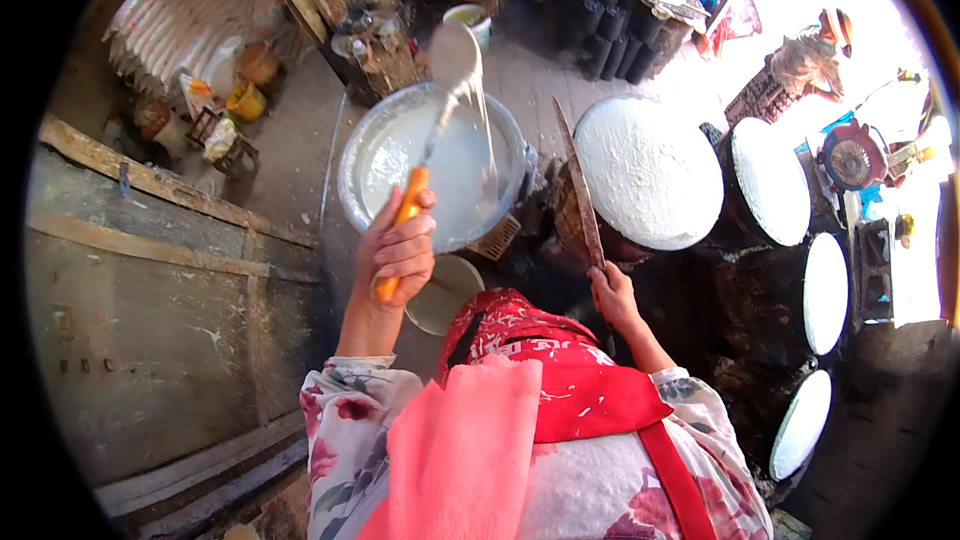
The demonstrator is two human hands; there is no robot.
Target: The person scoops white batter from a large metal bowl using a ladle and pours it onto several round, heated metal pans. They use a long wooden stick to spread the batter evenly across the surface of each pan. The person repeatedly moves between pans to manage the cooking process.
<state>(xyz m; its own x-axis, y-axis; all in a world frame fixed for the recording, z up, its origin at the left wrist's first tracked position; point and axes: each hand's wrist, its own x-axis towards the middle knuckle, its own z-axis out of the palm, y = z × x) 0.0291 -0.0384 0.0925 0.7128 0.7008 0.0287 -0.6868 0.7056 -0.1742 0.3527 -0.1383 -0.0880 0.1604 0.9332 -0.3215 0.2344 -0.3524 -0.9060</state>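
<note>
My left hand (400, 248) is closed round the orange handle of a ladle (455, 56), its bowl raised. White batter runs down from the ladle in strands over a wide metal basin (347, 162), which holds more of the white liquid (455, 175). My right hand (616, 296) grips the lower end of a long, narrow flat stick (580, 183), pointing up and away from me. Just right of the stick lies a round steaming surface (650, 172) covered in a rough white layer. Whether the stick touches it I cannot tell.
Several more white-topped round stoves (770, 181) curve along the right. A pale bucket (444, 295) stands below the basin, close to my apron. A fan-like round device (853, 155) sits at far right. A worn wall (150, 310) runs along the left. Other people (800, 70) are farther off.
</note>
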